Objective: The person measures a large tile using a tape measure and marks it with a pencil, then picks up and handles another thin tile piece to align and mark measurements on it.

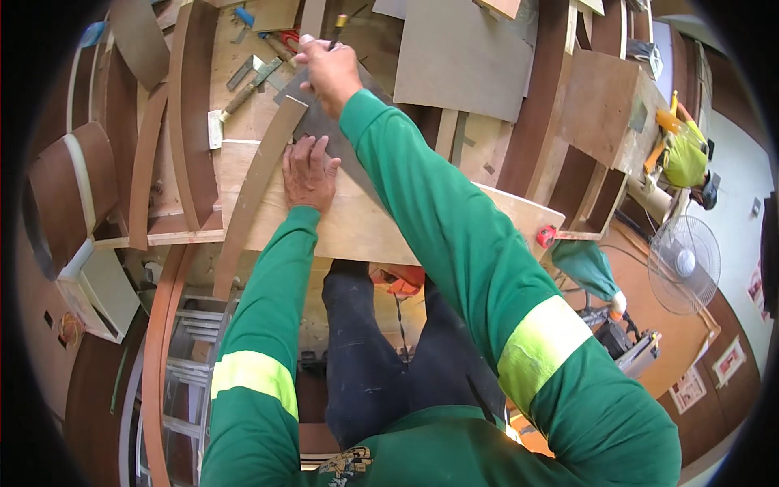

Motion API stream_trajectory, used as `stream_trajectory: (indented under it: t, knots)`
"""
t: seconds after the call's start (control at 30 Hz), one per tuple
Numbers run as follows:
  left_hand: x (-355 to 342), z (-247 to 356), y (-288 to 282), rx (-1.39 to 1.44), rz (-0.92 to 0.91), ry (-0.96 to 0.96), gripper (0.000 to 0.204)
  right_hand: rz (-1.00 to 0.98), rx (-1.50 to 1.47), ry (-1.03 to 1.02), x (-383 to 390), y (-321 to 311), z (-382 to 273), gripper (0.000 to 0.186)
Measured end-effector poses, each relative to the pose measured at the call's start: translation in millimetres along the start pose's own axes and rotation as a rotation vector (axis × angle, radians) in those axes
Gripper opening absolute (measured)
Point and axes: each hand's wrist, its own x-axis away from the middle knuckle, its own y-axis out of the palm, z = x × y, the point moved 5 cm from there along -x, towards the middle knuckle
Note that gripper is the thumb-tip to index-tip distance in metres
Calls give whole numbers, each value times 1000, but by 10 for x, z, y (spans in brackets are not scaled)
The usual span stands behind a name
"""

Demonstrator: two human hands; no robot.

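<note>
My right hand (331, 75) is closed around a thin dark pencil-like stick (339, 26), whose yellow-gold end sticks up past the fingers. Below it is a dark grey sheet (341, 144) lying across a pale plywood board (357, 231). My left hand (310, 172) lies flat with its fingers spread, over the near edge of that sheet and the board. Just left of this hand, a long curved brown strip (258, 183) crosses the board and hangs past its near edge. The lower end of the stick is hidden by my right hand.
Hand tools (251, 88) lie at the upper left among curved brown panels (195, 114). A red tape measure (546, 236) sits at the board's right end. Beyond are a standing fan (685, 261) and a co-worker in a yellow shirt (686, 156). An aluminium ladder (191, 357) lies lower left.
</note>
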Motion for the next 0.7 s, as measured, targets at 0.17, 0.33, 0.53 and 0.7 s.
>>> stream_trajectory:
  t: [0.17, 0.33, 0.53, 0.7]
  knots:
    - [23, -93, -61, -27, -3, 5, 58, -120, -139, 20, 48, 91, -149, 39]
    - [-20, -21, -21, -6, -10, 2, 58, 10, -266, -11, -492, -6, -402, 43]
    - [43, -63, -6, 6, -41, -22, 59, 506, -701, 199, -991, -217, -478, 54]
    - [24, -51, 41, 48, -61, -45, 59, 573, -735, 307, -1307, -879, 17, 78]
